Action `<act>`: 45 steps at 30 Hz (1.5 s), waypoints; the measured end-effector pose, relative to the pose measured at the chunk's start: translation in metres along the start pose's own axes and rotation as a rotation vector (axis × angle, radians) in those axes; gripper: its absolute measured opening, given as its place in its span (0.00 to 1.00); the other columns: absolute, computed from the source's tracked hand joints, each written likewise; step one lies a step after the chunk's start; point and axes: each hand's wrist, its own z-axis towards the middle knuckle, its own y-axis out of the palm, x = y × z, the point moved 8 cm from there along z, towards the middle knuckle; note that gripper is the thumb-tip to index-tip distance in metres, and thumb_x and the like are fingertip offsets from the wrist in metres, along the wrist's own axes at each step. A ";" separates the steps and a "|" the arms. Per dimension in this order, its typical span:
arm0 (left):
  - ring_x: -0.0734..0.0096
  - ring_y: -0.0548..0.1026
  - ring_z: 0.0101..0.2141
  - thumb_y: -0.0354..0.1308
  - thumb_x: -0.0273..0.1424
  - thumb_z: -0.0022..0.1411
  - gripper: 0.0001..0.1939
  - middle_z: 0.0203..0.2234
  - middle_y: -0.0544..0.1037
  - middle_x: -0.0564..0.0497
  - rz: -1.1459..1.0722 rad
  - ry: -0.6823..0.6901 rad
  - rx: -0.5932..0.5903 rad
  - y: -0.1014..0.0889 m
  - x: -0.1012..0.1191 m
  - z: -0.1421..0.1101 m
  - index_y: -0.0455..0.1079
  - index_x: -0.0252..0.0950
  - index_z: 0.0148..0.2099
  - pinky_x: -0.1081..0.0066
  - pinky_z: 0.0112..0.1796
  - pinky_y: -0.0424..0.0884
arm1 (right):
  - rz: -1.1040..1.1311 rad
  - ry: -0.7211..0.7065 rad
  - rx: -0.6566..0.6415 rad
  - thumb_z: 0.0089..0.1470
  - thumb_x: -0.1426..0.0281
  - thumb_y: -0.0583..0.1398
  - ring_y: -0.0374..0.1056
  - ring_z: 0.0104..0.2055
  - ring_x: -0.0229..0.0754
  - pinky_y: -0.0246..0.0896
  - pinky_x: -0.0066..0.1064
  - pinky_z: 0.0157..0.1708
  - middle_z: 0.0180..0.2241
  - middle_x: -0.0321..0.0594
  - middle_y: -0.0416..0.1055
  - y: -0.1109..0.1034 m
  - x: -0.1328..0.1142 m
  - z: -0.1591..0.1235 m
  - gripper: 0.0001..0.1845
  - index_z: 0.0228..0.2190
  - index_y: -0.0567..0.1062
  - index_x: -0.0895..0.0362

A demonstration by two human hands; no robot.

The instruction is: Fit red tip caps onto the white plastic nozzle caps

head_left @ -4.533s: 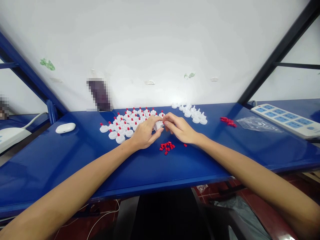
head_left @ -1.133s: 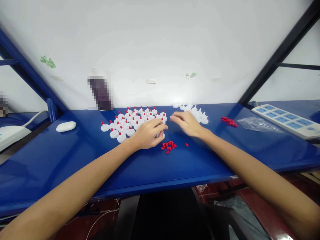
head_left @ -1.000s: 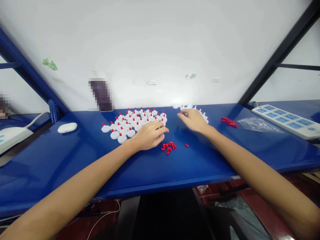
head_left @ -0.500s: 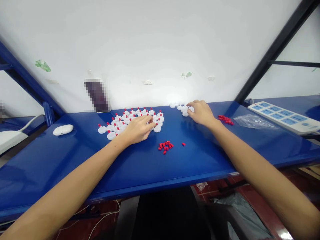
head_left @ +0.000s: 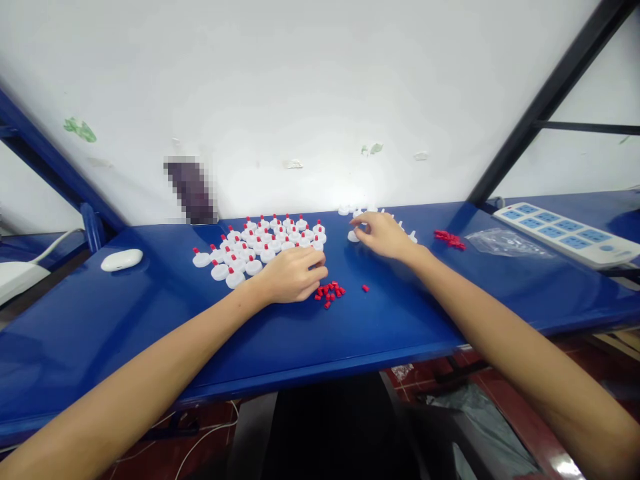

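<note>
In the head view, my left hand (head_left: 295,275) is at the left edge of a small pile of red tip caps (head_left: 331,293), its fingers curled towards the thumb. What sits between those fingertips, if anything, is hidden. My right hand (head_left: 384,235) pinches a white nozzle cap (head_left: 353,236) just above the table, left of the uncapped white nozzle caps (head_left: 412,237), which it partly covers. Beyond my left hand stand many upright white nozzle caps with red tips (head_left: 267,255). One loose red tip cap (head_left: 365,289) lies right of the pile.
On the blue table (head_left: 350,340) lie a white earbud case (head_left: 121,260), more red tip caps (head_left: 449,240), a clear plastic bag (head_left: 505,243) and a power strip (head_left: 565,233). A pixelated dark phone-like object (head_left: 191,191) leans against the wall.
My right hand reached to the uncapped white group, then came back left with one nozzle cap. My left hand released a red-tipped one into the group and moved down to the red pile.
</note>
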 end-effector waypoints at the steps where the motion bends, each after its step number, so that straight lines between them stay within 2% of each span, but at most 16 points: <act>1: 0.69 0.68 0.28 0.49 0.25 0.64 0.10 0.35 0.74 0.45 -0.008 0.000 -0.017 0.001 0.001 0.001 0.72 0.34 0.35 0.68 0.30 0.66 | 0.041 -0.043 0.008 0.57 0.71 0.56 0.72 0.35 0.43 0.63 0.34 0.42 0.43 0.45 0.79 -0.001 -0.009 -0.001 0.17 0.45 0.79 0.60; 4: 0.69 0.69 0.29 0.48 0.24 0.64 0.11 0.35 0.73 0.46 -0.059 -0.027 -0.066 0.004 0.000 0.001 0.72 0.34 0.38 0.68 0.31 0.67 | 0.129 -0.098 0.055 0.57 0.70 0.56 0.71 0.31 0.40 0.63 0.32 0.38 0.39 0.42 0.79 -0.008 -0.029 -0.003 0.16 0.44 0.80 0.59; 6: 0.68 0.71 0.30 0.47 0.22 0.64 0.13 0.36 0.73 0.46 -0.095 -0.043 -0.098 0.007 -0.001 0.001 0.72 0.34 0.42 0.68 0.32 0.68 | 0.147 -0.064 0.083 0.57 0.71 0.56 0.71 0.31 0.40 0.63 0.31 0.37 0.35 0.41 0.79 -0.012 -0.032 -0.003 0.16 0.43 0.80 0.59; 9: 0.68 0.72 0.33 0.46 0.20 0.64 0.17 0.38 0.74 0.46 -0.132 -0.046 -0.135 0.012 -0.001 0.000 0.71 0.35 0.49 0.68 0.35 0.70 | 0.105 0.045 0.102 0.55 0.72 0.55 0.72 0.31 0.42 0.63 0.32 0.37 0.29 0.40 0.79 -0.012 -0.023 -0.002 0.16 0.40 0.81 0.59; 11: 0.67 0.72 0.33 0.46 0.20 0.64 0.20 0.39 0.74 0.46 -0.133 -0.036 -0.149 0.013 0.001 0.001 0.70 0.37 0.53 0.68 0.36 0.70 | 0.069 0.092 0.102 0.55 0.72 0.55 0.73 0.32 0.43 0.62 0.32 0.38 0.29 0.40 0.79 -0.011 -0.016 -0.002 0.16 0.39 0.82 0.59; 16: 0.68 0.72 0.33 0.47 0.18 0.63 0.26 0.41 0.73 0.46 -0.086 -0.001 -0.193 0.014 0.005 0.004 0.68 0.42 0.58 0.68 0.34 0.69 | -0.009 0.109 0.021 0.56 0.68 0.55 0.72 0.32 0.45 0.61 0.33 0.36 0.28 0.42 0.78 -0.002 -0.013 -0.001 0.16 0.38 0.82 0.60; 18: 0.68 0.72 0.33 0.47 0.18 0.63 0.26 0.42 0.73 0.46 -0.087 0.014 -0.203 0.015 0.007 0.005 0.69 0.43 0.58 0.68 0.34 0.69 | -0.040 0.110 -0.041 0.55 0.67 0.57 0.72 0.31 0.45 0.60 0.33 0.35 0.26 0.43 0.78 0.004 -0.014 -0.002 0.16 0.37 0.82 0.60; 22: 0.69 0.73 0.32 0.49 0.20 0.66 0.20 0.42 0.73 0.46 -0.118 0.011 -0.201 0.015 0.008 0.005 0.73 0.42 0.54 0.68 0.36 0.69 | -0.064 0.136 -0.103 0.54 0.68 0.58 0.71 0.30 0.45 0.60 0.33 0.34 0.24 0.43 0.77 0.013 -0.014 -0.002 0.14 0.34 0.82 0.59; 26: 0.68 0.74 0.33 0.50 0.22 0.66 0.17 0.43 0.74 0.45 -0.117 -0.003 -0.214 0.016 0.007 0.004 0.73 0.39 0.53 0.67 0.37 0.70 | -0.006 0.114 -0.112 0.55 0.64 0.59 0.70 0.26 0.43 0.60 0.32 0.32 0.20 0.39 0.74 0.019 -0.014 -0.002 0.14 0.35 0.82 0.58; 29: 0.67 0.74 0.34 0.49 0.22 0.67 0.18 0.44 0.74 0.44 -0.110 -0.006 -0.226 0.017 0.007 0.004 0.71 0.39 0.54 0.67 0.38 0.71 | 0.022 0.104 -0.123 0.54 0.62 0.60 0.69 0.26 0.42 0.60 0.31 0.31 0.21 0.38 0.74 0.021 -0.015 -0.002 0.15 0.37 0.81 0.59; 33: 0.67 0.74 0.35 0.48 0.23 0.67 0.18 0.44 0.75 0.45 -0.114 -0.006 -0.231 0.017 0.007 0.005 0.71 0.39 0.54 0.67 0.39 0.71 | 0.062 0.120 -0.102 0.54 0.65 0.60 0.70 0.28 0.41 0.60 0.31 0.32 0.24 0.39 0.76 0.019 -0.014 -0.003 0.12 0.34 0.80 0.60; 36: 0.67 0.74 0.35 0.47 0.22 0.68 0.18 0.43 0.75 0.46 -0.117 -0.007 -0.221 0.016 0.007 0.005 0.71 0.39 0.54 0.67 0.38 0.71 | 0.102 0.130 -0.090 0.56 0.66 0.59 0.70 0.27 0.41 0.61 0.31 0.33 0.23 0.39 0.75 0.018 -0.015 -0.003 0.11 0.31 0.80 0.60; 45: 0.68 0.74 0.33 0.47 0.25 0.69 0.16 0.41 0.75 0.46 -0.128 -0.004 -0.207 0.016 0.007 0.004 0.73 0.40 0.52 0.68 0.36 0.70 | 0.113 0.084 -0.087 0.55 0.66 0.60 0.68 0.26 0.39 0.59 0.29 0.33 0.24 0.37 0.75 0.025 -0.019 -0.003 0.11 0.35 0.79 0.59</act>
